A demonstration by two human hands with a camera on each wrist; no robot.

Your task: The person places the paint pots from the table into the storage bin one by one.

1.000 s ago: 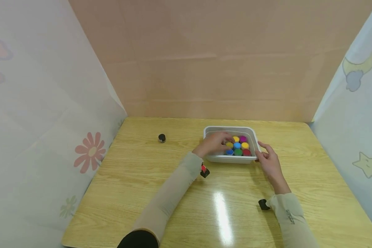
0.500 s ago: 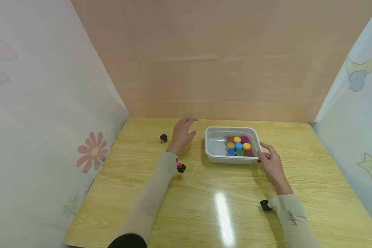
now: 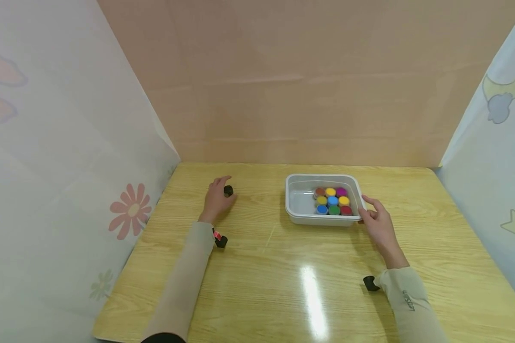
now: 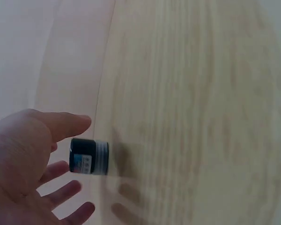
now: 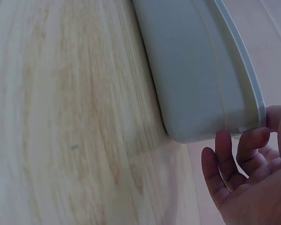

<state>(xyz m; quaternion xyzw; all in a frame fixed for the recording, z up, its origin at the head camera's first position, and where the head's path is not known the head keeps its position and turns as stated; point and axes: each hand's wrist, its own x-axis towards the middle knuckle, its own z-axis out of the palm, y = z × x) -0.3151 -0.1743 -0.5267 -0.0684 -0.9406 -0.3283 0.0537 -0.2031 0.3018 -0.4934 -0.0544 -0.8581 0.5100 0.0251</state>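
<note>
On the left of the table stands a small black paint jar [image 3: 228,191], which shows a printed label and a clear band in the left wrist view. My left hand [image 3: 216,200] is spread around it, thumb on one side and fingers on the other. In the left wrist view a gap shows between the thumb and the jar [image 4: 88,156]. A white plastic box [image 3: 300,220] sits right of centre with several small jars with coloured lids [image 3: 332,201] in rows at its right side. My right hand [image 3: 378,226] grips the box's right end, fingers at its rim in the right wrist view.
The wood-grain table [image 3: 257,267] reaches back to a brown paper wall [image 3: 304,95]. Patterned white sheets [image 3: 68,143] hang at both sides. Bare tabletop lies between the black jar and the box.
My left hand has come out of the box and moved left across the table to the black jar. My right hand has stayed at the box's right end.
</note>
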